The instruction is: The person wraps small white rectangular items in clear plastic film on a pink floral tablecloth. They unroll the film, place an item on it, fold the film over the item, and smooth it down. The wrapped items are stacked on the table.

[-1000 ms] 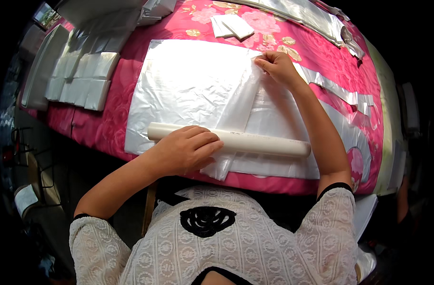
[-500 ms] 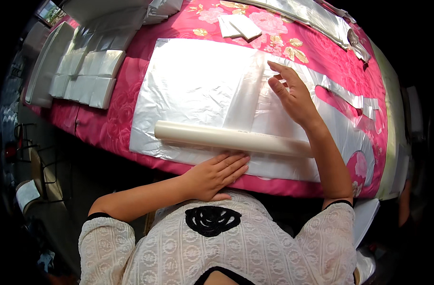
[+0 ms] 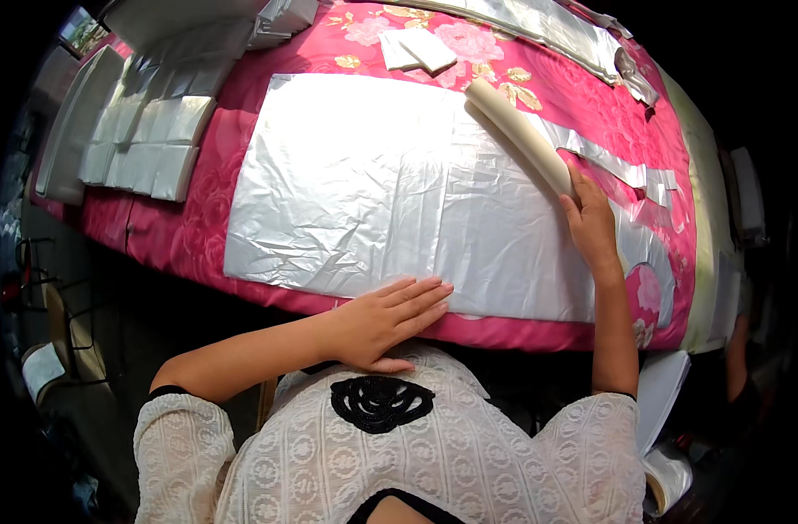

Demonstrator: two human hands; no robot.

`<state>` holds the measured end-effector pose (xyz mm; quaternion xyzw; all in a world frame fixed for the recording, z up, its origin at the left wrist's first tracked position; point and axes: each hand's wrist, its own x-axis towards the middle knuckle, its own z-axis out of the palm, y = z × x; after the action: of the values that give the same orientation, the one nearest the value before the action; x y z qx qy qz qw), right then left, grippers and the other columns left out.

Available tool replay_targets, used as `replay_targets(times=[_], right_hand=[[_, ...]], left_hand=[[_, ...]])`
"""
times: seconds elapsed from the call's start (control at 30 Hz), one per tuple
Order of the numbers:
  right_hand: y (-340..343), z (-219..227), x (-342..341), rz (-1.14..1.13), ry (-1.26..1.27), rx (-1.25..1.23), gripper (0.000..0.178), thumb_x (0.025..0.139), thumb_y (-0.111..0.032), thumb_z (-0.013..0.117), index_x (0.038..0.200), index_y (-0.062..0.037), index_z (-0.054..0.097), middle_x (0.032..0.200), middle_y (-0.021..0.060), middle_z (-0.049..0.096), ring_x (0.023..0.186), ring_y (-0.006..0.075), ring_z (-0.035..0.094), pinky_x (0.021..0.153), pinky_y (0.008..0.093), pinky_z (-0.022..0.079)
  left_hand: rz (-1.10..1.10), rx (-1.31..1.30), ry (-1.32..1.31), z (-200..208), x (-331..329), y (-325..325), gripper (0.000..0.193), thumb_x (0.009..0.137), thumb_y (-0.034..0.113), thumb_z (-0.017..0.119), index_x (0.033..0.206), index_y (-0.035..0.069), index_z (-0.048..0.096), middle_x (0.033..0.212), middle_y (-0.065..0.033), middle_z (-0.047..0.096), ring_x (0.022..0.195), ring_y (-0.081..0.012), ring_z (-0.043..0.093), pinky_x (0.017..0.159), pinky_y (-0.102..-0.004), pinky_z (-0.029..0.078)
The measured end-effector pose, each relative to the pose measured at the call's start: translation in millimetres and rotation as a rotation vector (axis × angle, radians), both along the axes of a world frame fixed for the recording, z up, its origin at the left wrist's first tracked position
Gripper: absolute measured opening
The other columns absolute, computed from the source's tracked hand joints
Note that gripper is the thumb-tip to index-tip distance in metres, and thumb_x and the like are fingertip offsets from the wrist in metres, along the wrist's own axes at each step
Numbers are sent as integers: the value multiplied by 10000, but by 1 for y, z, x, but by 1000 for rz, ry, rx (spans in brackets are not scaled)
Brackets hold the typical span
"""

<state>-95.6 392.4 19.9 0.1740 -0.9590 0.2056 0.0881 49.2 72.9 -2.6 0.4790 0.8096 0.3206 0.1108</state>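
Note:
A large white plastic bag (image 3: 346, 192) lies spread flat, with creases across its surface and cut handle strips at its right end. My left hand (image 3: 390, 319) rests on its near edge, fingers stretched out and lying flat. Closed round the near end of a smooth cream-coloured tube (image 3: 519, 131) is my right hand (image 3: 589, 214). The tube slants over the right part of the bag, its far end pointing up and left. Whether more bags lie beneath the top one, I cannot tell.
A pink floral cloth (image 3: 215, 148) covers the table. Folded white packets (image 3: 167, 131) stand in rows at the left beside a clear plastic bin (image 3: 77, 131). Two small folded packets (image 3: 416, 50) lie at the back, near a long stack of silvery-white bags (image 3: 547, 35). A chair (image 3: 60, 341) stands lower left.
The tube, lying crosswise near the bag's front edge before, is now in my right hand, slanted at the right. My right hand came down and right; my left hand stays at the edge.

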Motion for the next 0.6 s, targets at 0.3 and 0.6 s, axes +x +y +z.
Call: replay_targets(times=[0.3, 0.6], right_hand=[[-102, 6, 68, 634, -50, -25, 491, 715, -78, 634, 1196, -144, 562, 1089, 70, 588, 1003, 274, 537, 879, 386, 422], [-150, -15, -41, 525, 156, -60, 479, 723, -74, 667, 1185, -159, 572, 1100, 18, 596, 997, 229, 526, 898, 365, 407]], left_hand=[[116, -304, 397, -17, 10, 6, 512, 844, 165, 400, 1323, -14, 378, 1426, -159, 321, 1345, -258, 276, 1090, -402, 232], [110, -375, 432, -16, 16, 10, 513, 860, 182, 380, 1351, 35, 357, 1443, -131, 309, 1343, -243, 288, 1088, -397, 237]])
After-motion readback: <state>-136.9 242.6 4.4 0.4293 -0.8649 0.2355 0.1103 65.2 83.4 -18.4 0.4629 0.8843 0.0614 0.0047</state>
